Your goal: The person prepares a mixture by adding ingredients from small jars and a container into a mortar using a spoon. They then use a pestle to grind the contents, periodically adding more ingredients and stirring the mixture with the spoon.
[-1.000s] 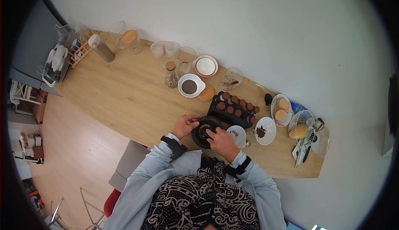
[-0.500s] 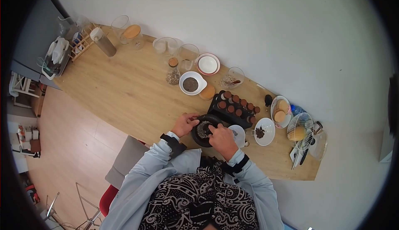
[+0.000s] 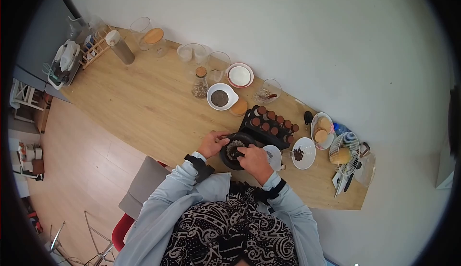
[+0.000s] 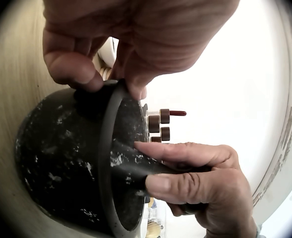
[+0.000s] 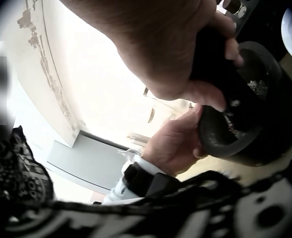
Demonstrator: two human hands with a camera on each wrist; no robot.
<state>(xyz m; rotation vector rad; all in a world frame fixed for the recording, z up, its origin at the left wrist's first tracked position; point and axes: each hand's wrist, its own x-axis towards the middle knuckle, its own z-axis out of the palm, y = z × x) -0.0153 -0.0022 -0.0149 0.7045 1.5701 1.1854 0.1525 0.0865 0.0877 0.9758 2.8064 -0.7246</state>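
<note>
A black stone mortar (image 3: 224, 161), smudged with pale powder outside, stands on the table before the person. My left hand (image 3: 212, 144) pinches its rim between thumb and fingers, as the left wrist view shows. My right hand (image 3: 257, 163) grips a dark pestle (image 4: 136, 166), whose lower end is inside the mortar. Greyish crushed bits (image 5: 255, 88) lie in the bowl round the pestle; its tip is hidden. Just right of the mortar is a white bowl (image 3: 276, 164), partly covered by the right hand in the head view.
Behind the mortar stands a black rack (image 3: 259, 134) of brown-capped jars. A white bowl (image 3: 307, 163) with dark pieces sits to the right, near a wire basket (image 3: 353, 143). Farther back are a spouted bowl (image 3: 229, 89), a corked flask (image 3: 200, 89) and several glass vessels along the wall.
The right hand and pestle have shifted slightly within the mortar, baring different parts of the crushed bits. The left hand stays at the rim. The head view has moved a little.
</note>
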